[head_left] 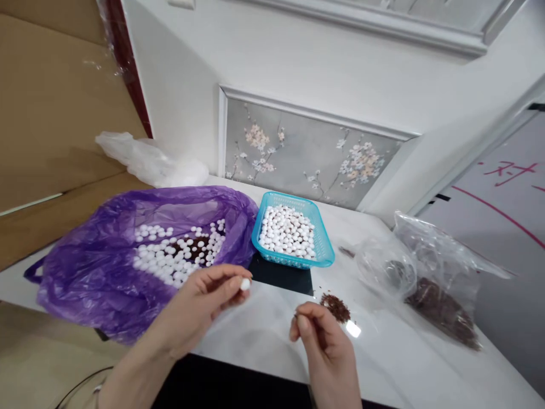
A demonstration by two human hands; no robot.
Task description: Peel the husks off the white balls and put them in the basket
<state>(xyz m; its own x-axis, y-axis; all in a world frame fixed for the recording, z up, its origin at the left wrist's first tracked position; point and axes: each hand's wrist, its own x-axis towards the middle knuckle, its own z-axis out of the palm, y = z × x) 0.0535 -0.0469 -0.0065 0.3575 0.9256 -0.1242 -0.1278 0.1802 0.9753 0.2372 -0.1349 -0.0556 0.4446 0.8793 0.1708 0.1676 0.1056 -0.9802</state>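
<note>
My left hand (pixel 223 289) pinches a small white ball (pixel 245 284) between thumb and fingers, above the white table (pixel 255 329). To its right, my right hand (pixel 321 335) is closed in a pinch; a tiny dark bit (pixel 296 314) shows at its fingertips, too small to name. Beside the right hand lies a small pile of reddish-brown bits (pixel 335 307). Behind my left hand, a purple plastic bag (pixel 97 255) lies open with many white balls (pixel 164 261) inside. A blue plastic basket (pixel 327 244) full of white balls stands farther back between the hands.
A clear bag (pixel 443 307) of brown bits and a clear plastic container (pixel 383 267) are at the right. A dark flat piece (pixel 281 275) lies before the basket. White plastic bags (pixel 157 162), cardboard (pixel 55 113) and a wall with a floral panel (pixel 298 153) border the table.
</note>
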